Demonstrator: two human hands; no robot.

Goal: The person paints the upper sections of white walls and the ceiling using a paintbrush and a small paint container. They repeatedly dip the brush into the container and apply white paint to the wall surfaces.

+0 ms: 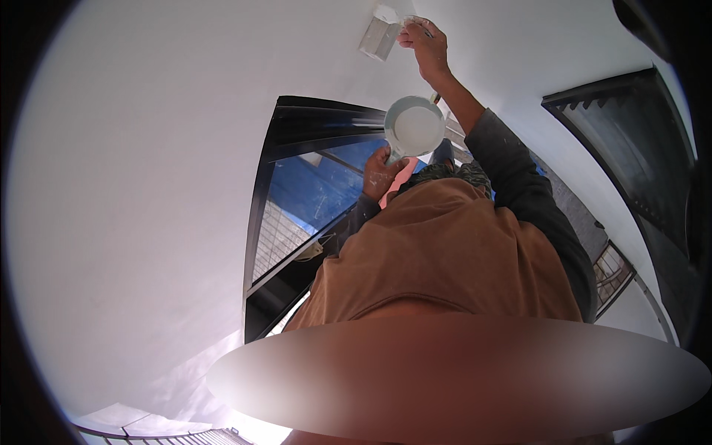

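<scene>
My left hand (381, 172) grips the handle of a pale, round pot (414, 127), which holds a white, paint-like liquid (419, 127). White smears mark the back of this hand. Farther out, my right hand (428, 47) is raised to the white wall, its fingers closed around a small white-smeared tool (405, 22) that they mostly hide. The tool's tip is beside a grey, box-shaped block (380, 38) on the wall, whose far end is covered in white. A short dark and brown stick end (435, 98) shows at the pot's rim, below my right wrist.
Left of my body is a black-framed window or door opening (261, 183), with a blue surface (322, 178) beyond it. Another dark-framed panel (623, 128) stands at the right. White wall (139, 167) fills the left side. A metal railing (167, 436) shows at lower left.
</scene>
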